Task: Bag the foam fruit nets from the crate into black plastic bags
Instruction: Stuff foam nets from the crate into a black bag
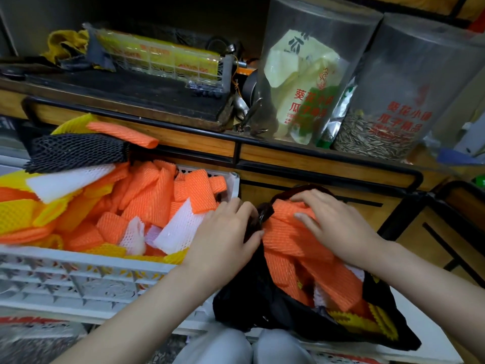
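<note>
My left hand (225,232) pinches the black bag (252,298) rim at centre frame; my right hand (333,227) lies spread, gripping nothing, pressing orange nets (291,232) down; I'd hold the mouth wide and push evenly; the crate (78,271), lower left, remains full.
</note>
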The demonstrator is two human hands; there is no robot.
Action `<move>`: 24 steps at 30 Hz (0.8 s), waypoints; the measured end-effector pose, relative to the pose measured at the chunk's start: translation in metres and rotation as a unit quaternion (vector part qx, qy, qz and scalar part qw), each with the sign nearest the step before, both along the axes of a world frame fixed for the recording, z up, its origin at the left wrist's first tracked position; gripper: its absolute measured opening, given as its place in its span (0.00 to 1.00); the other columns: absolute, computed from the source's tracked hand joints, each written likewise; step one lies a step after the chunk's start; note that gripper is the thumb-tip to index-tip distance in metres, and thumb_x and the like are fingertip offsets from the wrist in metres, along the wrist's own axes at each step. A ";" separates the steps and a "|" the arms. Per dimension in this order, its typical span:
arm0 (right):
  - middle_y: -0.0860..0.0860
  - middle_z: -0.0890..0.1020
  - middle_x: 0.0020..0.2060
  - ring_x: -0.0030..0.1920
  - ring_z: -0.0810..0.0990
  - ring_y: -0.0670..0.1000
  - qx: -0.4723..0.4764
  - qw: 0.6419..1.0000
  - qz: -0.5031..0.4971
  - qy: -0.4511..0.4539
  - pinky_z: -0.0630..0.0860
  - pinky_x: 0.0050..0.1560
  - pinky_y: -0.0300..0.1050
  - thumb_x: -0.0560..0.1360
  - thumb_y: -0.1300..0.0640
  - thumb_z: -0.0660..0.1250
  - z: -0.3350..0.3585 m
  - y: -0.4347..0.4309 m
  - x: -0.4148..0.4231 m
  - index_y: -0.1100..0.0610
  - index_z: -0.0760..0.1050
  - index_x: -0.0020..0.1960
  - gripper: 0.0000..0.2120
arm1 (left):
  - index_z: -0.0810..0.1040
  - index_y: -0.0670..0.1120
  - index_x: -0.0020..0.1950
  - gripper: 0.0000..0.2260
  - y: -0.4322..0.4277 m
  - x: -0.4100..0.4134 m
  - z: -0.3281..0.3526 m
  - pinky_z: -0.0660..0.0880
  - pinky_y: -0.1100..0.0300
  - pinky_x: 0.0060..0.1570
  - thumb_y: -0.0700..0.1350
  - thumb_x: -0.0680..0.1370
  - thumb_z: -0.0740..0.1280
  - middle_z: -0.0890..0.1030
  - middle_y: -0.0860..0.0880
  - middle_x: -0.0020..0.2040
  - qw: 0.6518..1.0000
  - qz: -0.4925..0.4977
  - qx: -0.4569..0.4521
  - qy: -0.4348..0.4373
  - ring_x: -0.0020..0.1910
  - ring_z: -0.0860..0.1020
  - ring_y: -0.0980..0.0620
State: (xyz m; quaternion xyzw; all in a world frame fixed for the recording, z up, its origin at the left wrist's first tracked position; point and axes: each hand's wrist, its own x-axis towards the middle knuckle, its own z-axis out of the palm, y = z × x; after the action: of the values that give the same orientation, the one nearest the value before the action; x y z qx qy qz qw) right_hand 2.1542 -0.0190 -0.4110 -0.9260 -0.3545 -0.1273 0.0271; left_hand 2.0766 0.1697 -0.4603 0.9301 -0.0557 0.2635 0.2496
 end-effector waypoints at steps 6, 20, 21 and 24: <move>0.48 0.72 0.57 0.59 0.71 0.48 0.057 0.995 0.078 -0.033 0.69 0.53 0.41 0.80 0.53 0.58 0.007 0.071 -0.008 0.53 0.71 0.62 0.12 | 0.75 0.47 0.50 0.13 0.074 -0.005 -0.013 0.70 0.53 0.38 0.43 0.67 0.71 0.75 0.47 0.45 0.985 0.103 0.140 -0.019 0.43 0.76 0.42; 0.55 0.66 0.67 0.69 0.64 0.55 0.074 0.991 0.105 0.039 0.63 0.68 0.48 0.76 0.54 0.65 -0.021 0.271 0.062 0.59 0.57 0.72 0.29 | 0.65 0.43 0.71 0.29 0.251 0.023 -0.019 0.60 0.46 0.66 0.47 0.72 0.71 0.64 0.43 0.72 0.954 0.281 0.099 0.035 0.72 0.62 0.42; 0.56 0.66 0.68 0.69 0.63 0.56 0.081 0.990 0.103 0.042 0.62 0.68 0.48 0.76 0.54 0.65 -0.023 0.284 0.067 0.59 0.56 0.73 0.30 | 0.62 0.43 0.73 0.32 0.258 0.028 -0.022 0.57 0.47 0.69 0.49 0.73 0.70 0.60 0.43 0.75 0.952 0.287 0.097 0.052 0.74 0.58 0.43; 0.55 0.61 0.72 0.71 0.60 0.56 0.083 0.990 0.101 0.055 0.59 0.70 0.48 0.76 0.56 0.65 -0.029 0.313 0.079 0.58 0.53 0.75 0.33 | 0.50 0.46 0.77 0.40 0.272 0.043 -0.034 0.49 0.48 0.72 0.54 0.73 0.69 0.50 0.46 0.78 0.945 0.295 0.094 0.107 0.76 0.49 0.46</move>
State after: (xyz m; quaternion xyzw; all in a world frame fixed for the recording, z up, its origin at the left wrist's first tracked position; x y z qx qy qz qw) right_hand 2.2331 0.2944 -0.4398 -0.8857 -0.4322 -0.1014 0.1361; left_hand 2.1194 0.4414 -0.4941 0.9469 0.2236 0.2179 0.0765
